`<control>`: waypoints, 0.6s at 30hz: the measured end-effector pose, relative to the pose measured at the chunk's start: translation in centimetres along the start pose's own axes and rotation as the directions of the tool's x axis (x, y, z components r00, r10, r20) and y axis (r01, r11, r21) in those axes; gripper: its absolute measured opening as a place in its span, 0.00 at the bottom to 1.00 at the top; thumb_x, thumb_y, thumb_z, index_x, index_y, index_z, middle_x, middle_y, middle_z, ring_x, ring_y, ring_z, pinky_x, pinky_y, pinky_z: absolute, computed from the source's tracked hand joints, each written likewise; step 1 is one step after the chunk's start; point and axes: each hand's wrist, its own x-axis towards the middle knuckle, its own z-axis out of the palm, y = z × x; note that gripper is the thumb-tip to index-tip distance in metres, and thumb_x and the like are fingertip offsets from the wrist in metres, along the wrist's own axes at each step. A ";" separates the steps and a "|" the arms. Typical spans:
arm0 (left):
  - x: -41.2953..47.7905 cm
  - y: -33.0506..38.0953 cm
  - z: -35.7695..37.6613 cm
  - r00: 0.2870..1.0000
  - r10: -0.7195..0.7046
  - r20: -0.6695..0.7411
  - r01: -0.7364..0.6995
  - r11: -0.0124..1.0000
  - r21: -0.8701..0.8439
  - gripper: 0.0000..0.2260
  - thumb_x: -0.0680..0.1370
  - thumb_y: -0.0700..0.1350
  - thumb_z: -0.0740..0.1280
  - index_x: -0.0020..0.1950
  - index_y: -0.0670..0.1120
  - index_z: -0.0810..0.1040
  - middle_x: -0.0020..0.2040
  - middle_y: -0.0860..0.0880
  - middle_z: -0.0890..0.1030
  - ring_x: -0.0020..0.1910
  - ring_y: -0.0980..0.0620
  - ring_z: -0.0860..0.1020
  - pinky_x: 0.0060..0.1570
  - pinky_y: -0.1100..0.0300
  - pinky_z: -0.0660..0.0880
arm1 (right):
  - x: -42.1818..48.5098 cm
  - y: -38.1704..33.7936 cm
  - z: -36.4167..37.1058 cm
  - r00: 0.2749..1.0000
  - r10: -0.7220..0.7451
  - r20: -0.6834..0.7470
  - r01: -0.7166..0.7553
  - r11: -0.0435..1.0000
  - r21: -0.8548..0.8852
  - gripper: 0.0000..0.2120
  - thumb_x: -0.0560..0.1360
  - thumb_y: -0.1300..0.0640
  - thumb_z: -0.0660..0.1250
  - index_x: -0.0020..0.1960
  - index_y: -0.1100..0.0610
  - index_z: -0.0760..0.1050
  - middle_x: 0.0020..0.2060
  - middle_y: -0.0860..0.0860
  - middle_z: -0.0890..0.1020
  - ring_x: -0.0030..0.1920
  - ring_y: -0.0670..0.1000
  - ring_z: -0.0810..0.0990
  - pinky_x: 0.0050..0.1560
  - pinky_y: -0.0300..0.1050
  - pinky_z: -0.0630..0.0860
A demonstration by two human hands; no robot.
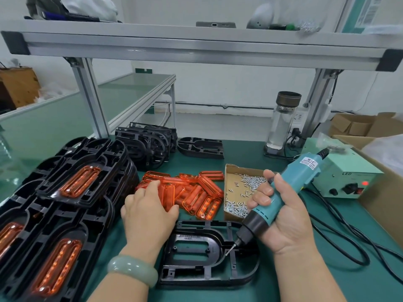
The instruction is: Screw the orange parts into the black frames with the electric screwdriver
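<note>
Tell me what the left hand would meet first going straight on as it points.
The pile of loose orange parts: the left hand points away from the person, fingertips seemingly at the pile's near edge; depth is unclear.

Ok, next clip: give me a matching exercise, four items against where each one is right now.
Things:
1 electric screwdriver
2 screws
3 loose orange parts
4 glass bottle

Places:
A in the cardboard box
B gripped by the right hand
C standing at the back, beside the aluminium upright
D touched by the left hand

Pairs: 1-B, 2-A, 3-D, 4-C
</note>
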 end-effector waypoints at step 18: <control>-1.8 0.3 -2.5 0.835 0.390 0.388 0.486 -0.191 -0.853 0.14 0.74 0.45 0.62 0.56 0.43 0.82 0.53 0.39 0.82 0.47 0.47 0.83 0.40 0.59 0.80 | 0.0 0.2 0.1 1.000 0.023 -0.011 -0.022 1.000 0.010 0.10 0.70 0.55 0.67 0.50 0.55 0.73 0.27 0.47 0.71 0.23 0.43 0.69 0.26 0.37 0.72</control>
